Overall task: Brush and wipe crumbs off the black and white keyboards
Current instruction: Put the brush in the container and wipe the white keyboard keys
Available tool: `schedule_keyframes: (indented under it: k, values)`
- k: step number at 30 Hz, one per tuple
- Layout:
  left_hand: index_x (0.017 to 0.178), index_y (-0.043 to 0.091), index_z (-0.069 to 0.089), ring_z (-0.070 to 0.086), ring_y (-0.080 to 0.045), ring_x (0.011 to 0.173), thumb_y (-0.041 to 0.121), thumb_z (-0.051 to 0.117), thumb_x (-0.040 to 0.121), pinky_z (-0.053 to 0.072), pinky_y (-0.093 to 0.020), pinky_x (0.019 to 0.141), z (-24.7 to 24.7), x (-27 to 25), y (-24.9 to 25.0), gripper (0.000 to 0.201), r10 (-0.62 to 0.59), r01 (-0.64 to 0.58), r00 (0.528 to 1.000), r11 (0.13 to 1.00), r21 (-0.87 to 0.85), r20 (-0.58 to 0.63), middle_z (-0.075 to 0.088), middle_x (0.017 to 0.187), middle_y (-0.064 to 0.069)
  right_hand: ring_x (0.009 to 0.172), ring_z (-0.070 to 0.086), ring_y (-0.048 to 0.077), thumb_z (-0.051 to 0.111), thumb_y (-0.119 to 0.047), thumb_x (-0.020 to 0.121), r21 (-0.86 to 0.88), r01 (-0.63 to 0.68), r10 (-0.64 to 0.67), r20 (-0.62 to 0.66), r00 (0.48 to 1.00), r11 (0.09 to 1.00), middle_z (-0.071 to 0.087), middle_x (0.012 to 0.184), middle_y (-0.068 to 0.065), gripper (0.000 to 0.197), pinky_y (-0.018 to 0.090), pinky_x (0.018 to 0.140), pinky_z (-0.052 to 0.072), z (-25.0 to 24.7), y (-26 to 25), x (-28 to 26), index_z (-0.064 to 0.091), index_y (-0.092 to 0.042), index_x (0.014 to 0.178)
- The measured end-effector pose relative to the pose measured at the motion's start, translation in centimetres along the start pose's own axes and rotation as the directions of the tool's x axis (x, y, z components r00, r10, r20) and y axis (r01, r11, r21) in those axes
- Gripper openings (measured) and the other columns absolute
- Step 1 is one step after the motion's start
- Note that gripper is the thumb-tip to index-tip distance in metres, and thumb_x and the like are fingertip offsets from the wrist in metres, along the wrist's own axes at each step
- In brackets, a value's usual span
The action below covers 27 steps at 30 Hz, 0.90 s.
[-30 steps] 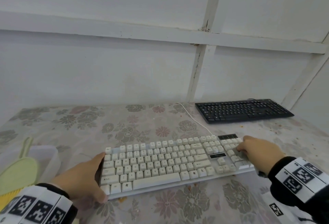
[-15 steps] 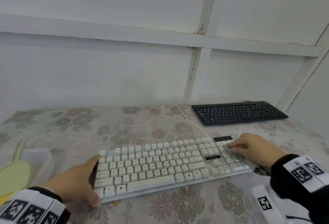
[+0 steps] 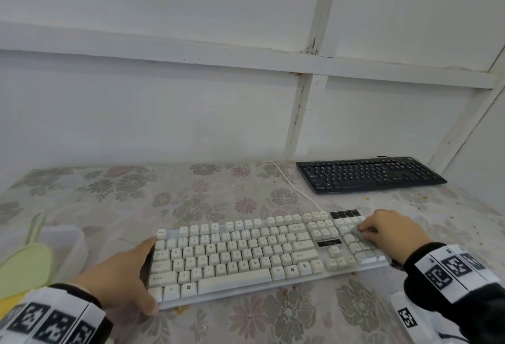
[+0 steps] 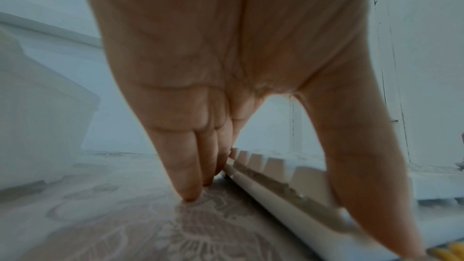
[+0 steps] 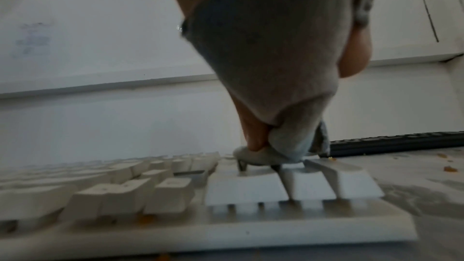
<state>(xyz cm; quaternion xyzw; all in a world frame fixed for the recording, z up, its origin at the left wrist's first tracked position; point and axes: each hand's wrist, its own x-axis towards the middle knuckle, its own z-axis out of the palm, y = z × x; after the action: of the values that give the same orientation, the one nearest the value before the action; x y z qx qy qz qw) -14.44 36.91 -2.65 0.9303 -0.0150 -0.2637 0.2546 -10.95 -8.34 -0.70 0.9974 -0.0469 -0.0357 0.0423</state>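
The white keyboard lies across the near part of the flowered table. My left hand holds its left end, the thumb round the near corner and the fingers down beside the left edge. My right hand grips a grey cloth and presses it onto the number pad keys. The black keyboard sits at the back right against the wall, untouched, and its edge shows behind the cloth.
A translucent plastic box with a light green brush stands at the near left. The white cable runs from the keyboard toward the wall. Orange crumbs lie on the table right of the number pad.
My right hand with the cloth has slid a little toward the far rows of the number pad. The left hand keeps its hold on the keyboard's left end.
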Motion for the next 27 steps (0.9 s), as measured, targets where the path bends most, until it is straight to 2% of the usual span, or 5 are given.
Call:
schedule_keyframes:
  k: [10, 15, 18, 22, 27]
  values:
    - [0.146, 0.026, 0.007, 0.052, -0.006, 0.110, 0.041, 0.078, 0.041, 0.044, -0.027, 0.099, -0.1, 0.1, -0.2, 0.128, -0.015, 0.015, 1.000, 1.000, 0.002, 0.016, 0.052, 0.125, 0.015, 0.073, 0.061, 0.010, 0.052, -0.027, 0.095, 0.038, -0.136, 0.135, 0.028, 0.990, 0.990, 0.065, 0.095, -0.004, 0.018, 0.018, 0.061, 0.041, -2.3, -1.1, 0.2, 0.068, -0.022, 0.100]
    - [0.145, 0.026, 0.009, 0.052, -0.008, 0.110, 0.034, 0.081, 0.053, 0.043, -0.024, 0.097, 0.0, 0.1, 0.0, 0.117, -0.014, 0.014, 1.000, 0.999, 0.039, 0.016, 0.051, 0.127, 0.012, 0.067, 0.059, -0.001, 0.053, -0.037, 0.094, 0.274, 0.161, -0.155, -0.044, 0.987, 0.948, 0.066, 0.080, -0.012, 0.021, 0.013, 0.060, 0.040, -5.0, -8.3, -1.8, 0.071, -0.026, 0.091]
    - [0.143, 0.027, 0.013, 0.052, -0.008, 0.109, 0.031, 0.081, 0.056, 0.043, -0.023, 0.095, -0.1, -0.1, 0.2, 0.110, 0.000, 0.000, 1.000, 0.999, 0.043, -0.001, 0.052, 0.125, 0.013, 0.054, 0.055, -0.002, 0.052, -0.039, 0.094, 0.391, 0.365, -0.386, -0.027, 0.922, 0.845, 0.065, 0.073, -0.010, 0.027, 0.008, 0.051, 0.036, -5.5, -15.2, -3.9, 0.072, -0.022, 0.090]
    - [0.142, 0.028, 0.017, 0.053, -0.008, 0.109, 0.030, 0.082, 0.055, 0.043, -0.025, 0.096, -0.1, 0.0, 0.1, 0.108, 0.008, -0.007, 1.000, 0.999, 0.036, -0.013, 0.053, 0.124, 0.012, 0.062, 0.057, 0.016, 0.049, -0.033, 0.095, 0.381, 0.574, -0.615, -0.017, 0.788, 0.724, 0.061, 0.070, -0.002, 0.035, 0.025, 0.066, 0.051, -4.8, -23.4, -5.7, 0.065, -0.013, 0.072]
    - [0.131, 0.030, 0.031, 0.058, -0.010, 0.098, 0.028, 0.081, 0.050, 0.048, -0.025, 0.085, 0.0, 0.2, -0.3, 0.096, 0.043, -0.041, 0.998, 0.999, 0.035, -0.044, 0.062, 0.106, 0.011, 0.092, 0.059, 0.028, 0.053, -0.016, 0.092, 0.251, 0.728, -0.746, -0.031, 0.665, 0.638, 0.062, 0.107, 0.009, 0.026, 0.030, 0.067, 0.035, -3.8, -29.6, -6.8, 0.071, -0.021, 0.110]
